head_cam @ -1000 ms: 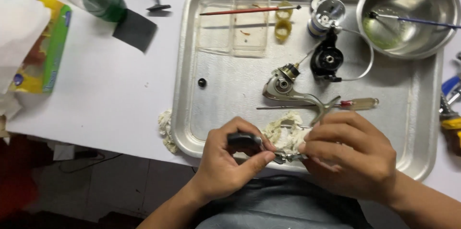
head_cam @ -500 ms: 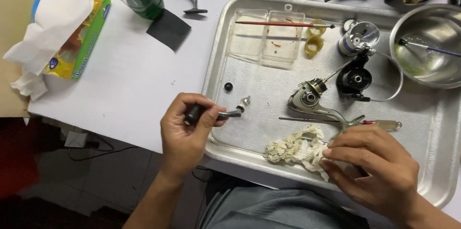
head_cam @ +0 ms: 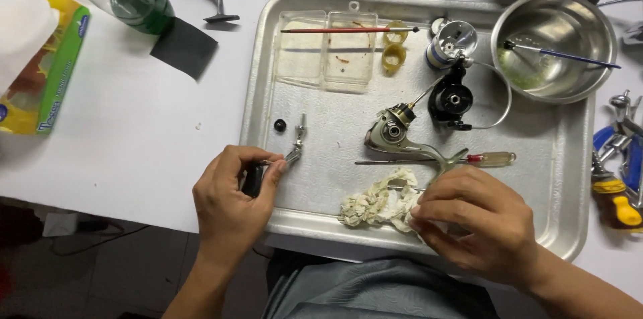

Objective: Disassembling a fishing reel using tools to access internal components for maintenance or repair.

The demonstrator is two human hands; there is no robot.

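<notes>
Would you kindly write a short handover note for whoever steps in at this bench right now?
Left hand: grips the black knob of a metal reel handle at the tray's left rim, the handle's arm lying inside the tray.
Right hand: rests on a stained rag at the tray's front edge.
On the metal tray: a reel body, a black rotor, a spool, a screwdriver, a small black cap.
Done: the reel lies in separate parts.
Left: nothing is reassembled yet.
</notes>
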